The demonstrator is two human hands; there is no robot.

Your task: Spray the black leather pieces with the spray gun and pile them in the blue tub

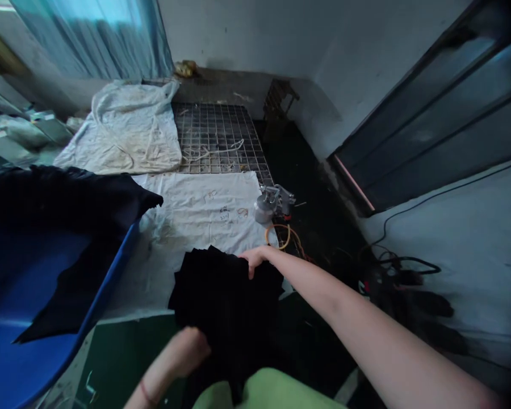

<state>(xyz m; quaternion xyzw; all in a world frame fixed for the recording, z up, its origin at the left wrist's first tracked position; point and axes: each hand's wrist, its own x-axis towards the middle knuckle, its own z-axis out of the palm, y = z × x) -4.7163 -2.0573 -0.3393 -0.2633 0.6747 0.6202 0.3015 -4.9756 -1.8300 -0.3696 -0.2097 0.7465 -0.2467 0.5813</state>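
Observation:
A stack of black fabric pieces (225, 301) lies at the near edge of a white cloth-covered table (196, 216). My right hand (252, 259) rests on the stack's far top edge, fingers curled down onto the fabric. My left hand (189, 347) is at the stack's near left corner, fingers tucked under or behind the black fabric and hidden from view.
A blue tub (34, 318) with dark cloth (63, 199) draped over its rim stands at the left. A metal spray gun (272, 203) with an orange hose (287, 236) sits at the table's right edge. Behind are a wire grid (219, 136), a crumpled white sheet (128, 128) and cables (392, 267) on the floor.

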